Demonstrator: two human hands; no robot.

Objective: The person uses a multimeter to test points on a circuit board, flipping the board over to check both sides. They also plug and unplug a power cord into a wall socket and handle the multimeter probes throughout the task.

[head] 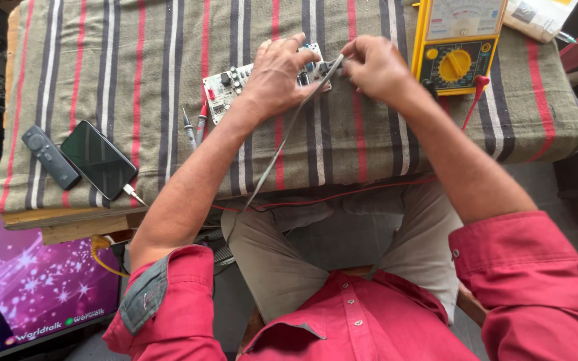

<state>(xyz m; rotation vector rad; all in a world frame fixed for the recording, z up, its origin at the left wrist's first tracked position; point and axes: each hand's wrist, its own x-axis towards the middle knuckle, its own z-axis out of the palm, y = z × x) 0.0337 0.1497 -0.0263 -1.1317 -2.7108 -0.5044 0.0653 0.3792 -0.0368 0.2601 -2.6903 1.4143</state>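
I am watching both hands working over a small circuit board (235, 85) that is lying on a striped cloth (135, 60) covering the bench. My left hand (277, 72) is resting palm-down on the board, its fingers curled and lying close together over the board's right half, so much of that half is hidden from me. My right hand (372, 65) is sitting just to the right of the board, its fingertips pressed together and pinching the upper end of a flat grey ribbon cable (282, 144) right at the board's edge. From there the cable is running down and to the left across the cloth and dropping over the bench's front edge toward the lap.

Just below and left of the board, two pen-shaped probes (194, 127) are lying side by side. Farther left of the board, a dark smartphone (98, 159) with a plug in its lower end is lying beside a black remote control (50, 157). To the right of the board, beyond the right hand, a yellow analogue multimeter (455, 43) is lying with a red lead (474, 100) trailing down from it.
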